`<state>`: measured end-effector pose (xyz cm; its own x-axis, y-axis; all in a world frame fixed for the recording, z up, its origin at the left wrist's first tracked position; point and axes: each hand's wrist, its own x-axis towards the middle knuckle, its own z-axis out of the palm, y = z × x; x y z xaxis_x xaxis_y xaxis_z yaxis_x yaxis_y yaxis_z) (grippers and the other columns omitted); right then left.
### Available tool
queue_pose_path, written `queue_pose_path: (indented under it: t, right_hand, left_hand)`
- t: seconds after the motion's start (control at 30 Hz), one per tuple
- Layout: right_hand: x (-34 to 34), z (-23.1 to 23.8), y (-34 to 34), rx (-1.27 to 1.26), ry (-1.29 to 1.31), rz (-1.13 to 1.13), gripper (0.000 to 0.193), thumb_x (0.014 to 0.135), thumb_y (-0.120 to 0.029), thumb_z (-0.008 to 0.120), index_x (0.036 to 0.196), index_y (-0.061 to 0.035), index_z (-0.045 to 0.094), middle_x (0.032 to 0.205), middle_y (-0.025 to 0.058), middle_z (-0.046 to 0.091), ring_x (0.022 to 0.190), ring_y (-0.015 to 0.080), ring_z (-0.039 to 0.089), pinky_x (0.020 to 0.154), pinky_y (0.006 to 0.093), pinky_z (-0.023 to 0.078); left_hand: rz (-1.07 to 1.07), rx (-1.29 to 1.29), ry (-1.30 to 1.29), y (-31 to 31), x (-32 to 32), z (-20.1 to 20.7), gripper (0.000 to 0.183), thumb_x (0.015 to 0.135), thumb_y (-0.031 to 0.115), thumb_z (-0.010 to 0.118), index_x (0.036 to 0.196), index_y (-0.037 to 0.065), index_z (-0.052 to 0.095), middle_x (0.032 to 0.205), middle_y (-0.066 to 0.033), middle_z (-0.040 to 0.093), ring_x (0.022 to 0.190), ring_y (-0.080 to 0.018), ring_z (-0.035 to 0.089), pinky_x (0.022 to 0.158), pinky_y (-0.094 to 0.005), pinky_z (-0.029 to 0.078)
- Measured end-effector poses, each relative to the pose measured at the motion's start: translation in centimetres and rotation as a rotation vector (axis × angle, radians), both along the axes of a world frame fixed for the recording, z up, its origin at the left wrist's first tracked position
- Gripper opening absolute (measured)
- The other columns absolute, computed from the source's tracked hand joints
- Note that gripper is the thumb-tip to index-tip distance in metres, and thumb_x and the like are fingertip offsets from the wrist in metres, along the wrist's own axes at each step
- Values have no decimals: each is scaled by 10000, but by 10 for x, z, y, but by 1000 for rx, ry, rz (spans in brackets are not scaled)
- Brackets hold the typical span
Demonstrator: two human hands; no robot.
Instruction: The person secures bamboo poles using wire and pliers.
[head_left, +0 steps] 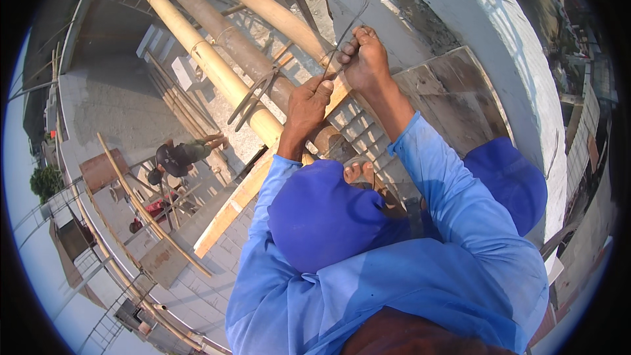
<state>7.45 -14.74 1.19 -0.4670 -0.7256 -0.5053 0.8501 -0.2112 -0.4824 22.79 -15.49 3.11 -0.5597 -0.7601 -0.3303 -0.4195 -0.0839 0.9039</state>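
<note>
My left hand (306, 114) is closed round a thin dark wire (336, 52), its thumb lying along the top. Just above and to the right, my right hand (365, 59) grips the same wire in curled fingers. The wire's free end curves up past my right hand. Beside my left hand, a dark looped tie (255, 100) crosses a yellow bamboo pole (190, 39) and a browner round pole (230, 43). Another bamboo pole (269, 10) reaches toward my right hand. Below my hands runs a squared wooden beam (230, 217). Whether the wire joins the tie is hard to tell.
My bent knees in blue trousers (328, 217) and bare toes (358, 172) are close below. At right stand a pale concrete wall (519, 46) and a wooden board (453, 89). Far below at left, another person (181, 158) is near red equipment (158, 206) and bamboo poles.
</note>
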Motion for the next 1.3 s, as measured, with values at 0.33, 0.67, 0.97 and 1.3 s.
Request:
queue_pose_path:
  t: [0.33, 0.67, 0.97, 1.3]
  right_hand:
    - [-10, 10, 0, -49, -63, 39, 102, 941, -182, 433, 853, -137, 461, 689, -16, 423, 580, 113, 429, 539, 271, 375]
    - [7, 36, -4, -171, -12, 145, 147, 963, -204, 424, 850, -122, 470, 679, -9, 450, 583, 139, 462, 574, 281, 398]
    - [-8, -21, 8, -3, -129, 94, 60, 935, -135, 406, 888, -127, 442, 714, -1, 420, 522, 105, 384, 548, 281, 359]
    - [15, 15, -4, -250, -143, 116, 130, 937, -118, 391, 848, -98, 482, 678, 45, 515, 603, 178, 502, 612, 346, 409]
  left_hand:
    - [107, -41, 95, 8, 31, -9, 401, 901, 360, 580, 1059, -3, 641, 767, -48, 596, 698, -97, 524, 649, -244, 433]
    - [345, 14, -167, 7, 14, -52, 257, 827, 211, 625, 695, 1, 559, 581, -11, 491, 548, -102, 410, 498, -293, 346]
    - [454, 425, 428, 31, 21, 12, 94, 819, 73, 613, 776, 31, 540, 558, 16, 480, 394, -45, 354, 363, -209, 262]
    - [389, 105, -237, 25, 11, -16, 269, 761, 194, 620, 715, -71, 617, 567, -100, 574, 514, -156, 518, 510, -302, 416]
